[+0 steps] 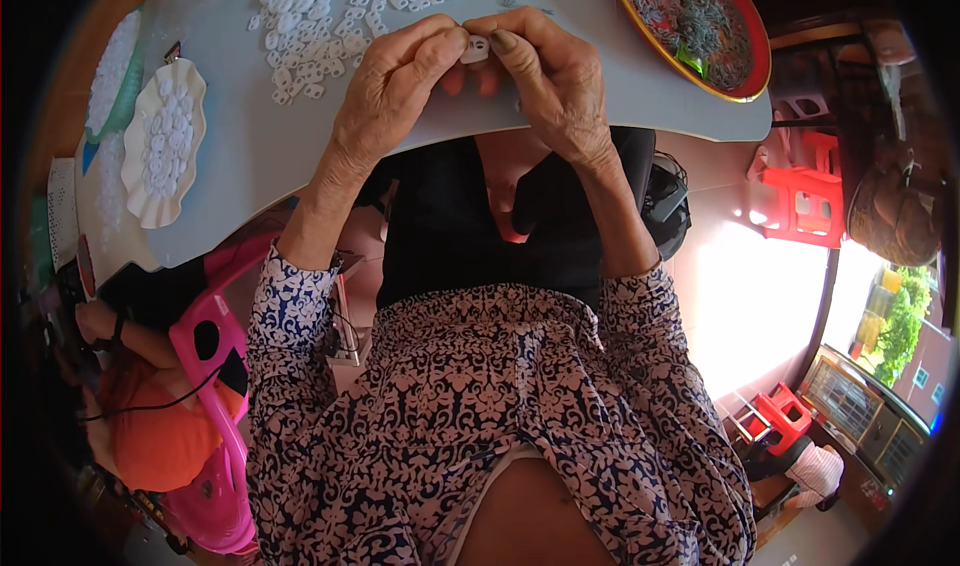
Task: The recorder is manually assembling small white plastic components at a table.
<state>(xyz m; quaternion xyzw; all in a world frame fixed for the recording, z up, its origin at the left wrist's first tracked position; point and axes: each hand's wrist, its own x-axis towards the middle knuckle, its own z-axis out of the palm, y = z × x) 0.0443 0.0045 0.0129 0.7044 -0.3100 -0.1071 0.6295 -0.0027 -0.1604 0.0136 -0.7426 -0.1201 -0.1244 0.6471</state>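
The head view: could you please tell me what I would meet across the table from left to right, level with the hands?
Green container → wavy dish → white pile → left hand → white piece → right hand → red-rimmed tray.

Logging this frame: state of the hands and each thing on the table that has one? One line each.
Left hand: closed, fingertips pinching the white piece
Right hand: closed, pinching the same piece
White piece: held between both hands
Loose white pieces: spread, partly heaped
Scalloped dish: holding white pieces
Round red-and-yellow tray: filled with grey parts
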